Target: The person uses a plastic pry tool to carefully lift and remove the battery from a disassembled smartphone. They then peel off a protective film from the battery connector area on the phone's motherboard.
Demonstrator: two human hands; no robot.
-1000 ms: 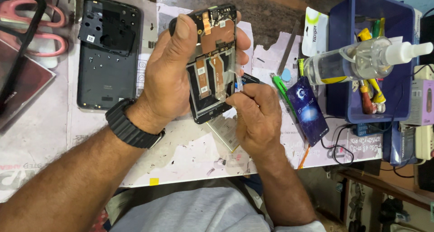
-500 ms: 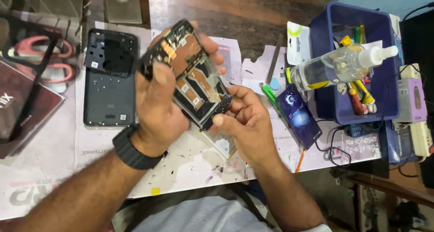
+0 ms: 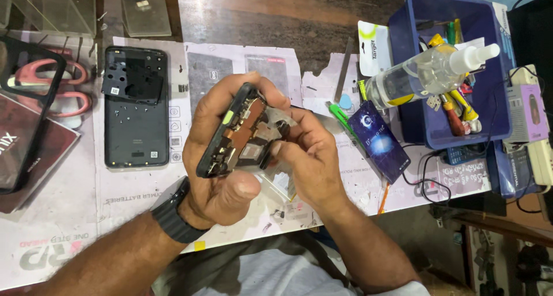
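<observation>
An opened phone (image 3: 239, 136), its back removed so that copper-coloured and dark inner parts are exposed, is held tilted on edge at the centre of the frame, above the counter (image 3: 299, 13). It is clasped by the left hand (image 3: 222, 175), whose grip is closed around the phone's frame, thumb below and fingers curled over the upper edge; a black wristband (image 3: 173, 218) is worn on that wrist. The right hand (image 3: 311, 157) is pressed against the phone's exposed inside, its grip closed with the fingertips pinched on the inner parts; what is pinched cannot be told. A black back cover (image 3: 136, 108) is laid flat on a printed mat at the upper left. A blue bin (image 3: 495, 117) with a spray bottle (image 3: 429, 71) and tools is seen at the upper right, and a small blue booklet (image 3: 379, 140) lies just right of the hands.
</observation>
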